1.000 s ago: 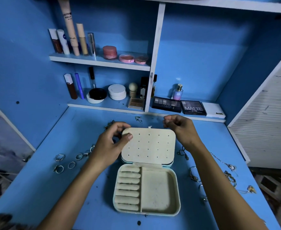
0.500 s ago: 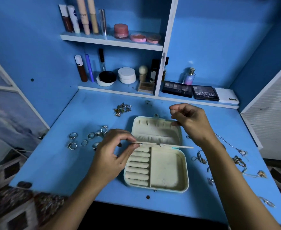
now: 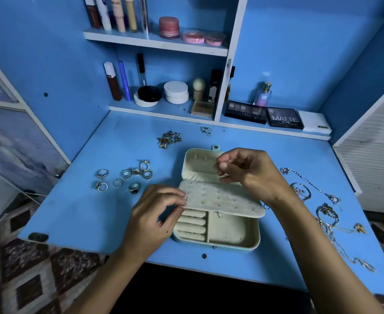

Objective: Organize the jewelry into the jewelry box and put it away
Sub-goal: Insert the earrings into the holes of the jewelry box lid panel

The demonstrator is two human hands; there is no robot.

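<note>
**Earring panel held over the open box, jewelry still on the desk**

Pinching the left edge of the perforated earring panel between thumb and fingertips, the left hand holds that flap tilted low over the tray of the jewelry box. The right hand hovers above the box's open lid, fingers curled with the tips drawn together; whether they hold anything small cannot be told.

The box sits open at the middle of the blue desk, its long axis running left to right, ring rolls on the left side of the tray and a bare compartment on the right.

The rings lie in a loose cluster to the left of the box, just beyond the left hand, which is clearly the nearer one to them. A small heap of earrings lies behind the box, toward the shelf. The necklaces and bracelets trail along the desk's right side, close to the right forearm.

Nothing appears to be stored yet, so sorting is likely at its start. Earrings would go to the panel in the left hand's pinch, and reaching back for them probably falls to the right hand.
</note>
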